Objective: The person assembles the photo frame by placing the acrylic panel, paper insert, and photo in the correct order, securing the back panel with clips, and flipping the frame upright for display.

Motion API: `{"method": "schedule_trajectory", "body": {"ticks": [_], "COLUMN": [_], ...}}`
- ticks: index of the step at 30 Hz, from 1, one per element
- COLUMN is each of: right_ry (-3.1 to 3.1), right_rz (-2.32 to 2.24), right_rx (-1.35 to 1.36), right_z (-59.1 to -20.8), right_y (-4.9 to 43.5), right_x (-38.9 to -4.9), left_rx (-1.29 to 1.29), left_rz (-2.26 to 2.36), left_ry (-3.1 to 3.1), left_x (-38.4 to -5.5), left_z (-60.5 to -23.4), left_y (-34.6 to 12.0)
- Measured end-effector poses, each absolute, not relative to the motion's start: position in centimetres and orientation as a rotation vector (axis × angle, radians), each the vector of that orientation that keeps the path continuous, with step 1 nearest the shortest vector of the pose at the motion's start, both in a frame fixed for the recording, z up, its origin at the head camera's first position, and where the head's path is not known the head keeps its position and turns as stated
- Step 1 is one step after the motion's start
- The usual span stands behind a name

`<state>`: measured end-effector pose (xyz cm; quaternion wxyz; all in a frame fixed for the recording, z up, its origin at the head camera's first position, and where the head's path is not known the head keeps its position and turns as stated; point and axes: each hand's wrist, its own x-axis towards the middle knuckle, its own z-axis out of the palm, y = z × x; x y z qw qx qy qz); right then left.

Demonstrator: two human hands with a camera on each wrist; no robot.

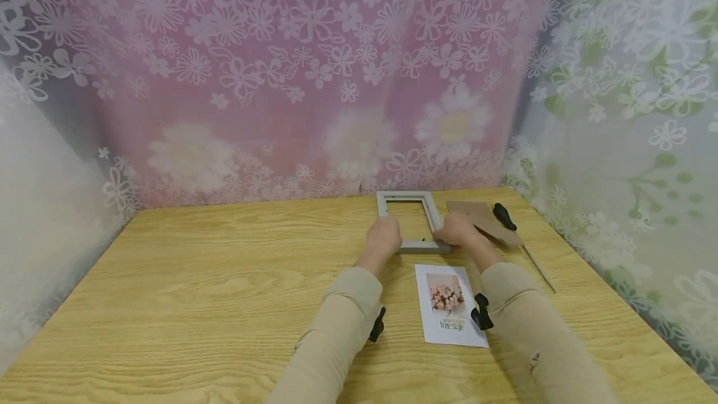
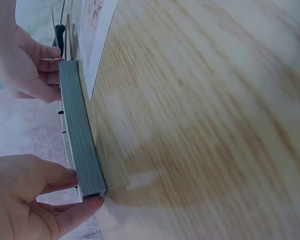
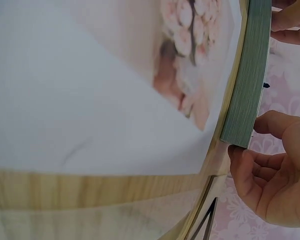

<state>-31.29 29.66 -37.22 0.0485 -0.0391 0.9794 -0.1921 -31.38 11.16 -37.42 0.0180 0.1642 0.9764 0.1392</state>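
Observation:
A grey picture frame point(image 1: 419, 247) with an open middle lies toward the back of the table. My left hand point(image 1: 384, 237) pinches its near left corner. At the near right corner, my right hand point(image 1: 457, 230) grips it the same way. In the left wrist view, thumb and fingers of the left hand point(image 2: 30, 197) close on one end of the frame's side point(image 2: 80, 130). Small dark tabs stick out along the inner edge. The right wrist view shows the right hand point(image 3: 285, 175) with thumb and fingers at the corner of the frame point(image 3: 247, 80).
A floral print point(image 1: 449, 329) lettered "free style" lies face up in front of the frame. Right of the frame is a brown backing board point(image 1: 477, 211), with a black-handled screwdriver point(image 1: 505, 217) beside it. Flower-patterned curtains point(image 1: 280, 80) stand behind the wooden table point(image 1: 224, 304).

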Motion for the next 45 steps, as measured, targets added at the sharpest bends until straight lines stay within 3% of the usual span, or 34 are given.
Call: {"method": "schedule_trajectory", "body": {"ticks": [45], "right_ry": [2.949], "right_rz": [-0.575], "right_rx": [-0.233], "right_z": [-37.5], "right_y": [23.6], "right_x": [-31.3], "left_rx": [0.158], "left_rz": [0.575], "left_ry": [2.977], "left_x": [-31.2], "left_z": [-36.2], "left_y": [5.5]}}
